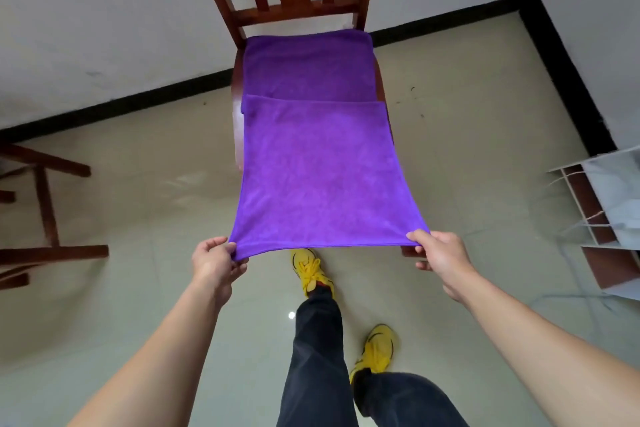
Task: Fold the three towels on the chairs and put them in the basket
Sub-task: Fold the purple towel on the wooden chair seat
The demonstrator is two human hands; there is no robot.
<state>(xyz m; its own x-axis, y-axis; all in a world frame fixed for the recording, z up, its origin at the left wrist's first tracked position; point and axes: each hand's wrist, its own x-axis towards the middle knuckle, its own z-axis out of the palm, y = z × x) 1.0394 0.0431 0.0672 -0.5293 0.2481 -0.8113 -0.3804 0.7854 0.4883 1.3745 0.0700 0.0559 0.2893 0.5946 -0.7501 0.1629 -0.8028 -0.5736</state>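
Your left hand [214, 262] and your right hand [438, 255] each pinch one corner of the purple towel [322, 166], out in front of the chair [298, 10]. The rest lies on the chair seat. It looks soft, light and floppy, so the corners are the best place to hold.

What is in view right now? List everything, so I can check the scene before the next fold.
towel: one, purple, far part on the middle chair's seat, near edge held up.
middle chair: one, reddish-brown wood, centre, by the wall.
second chair: one, same wood, left edge, only legs show.
white wire frame: one, right edge, blurred; perhaps the basket.
skirting: black, along the wall's foot.
floor: beige tiles.
shoes: two, yellow, on the floor.
trousers: dark, bottom centre.
left hand: grip on the towel's near left corner.
right hand: grip on its near right corner.
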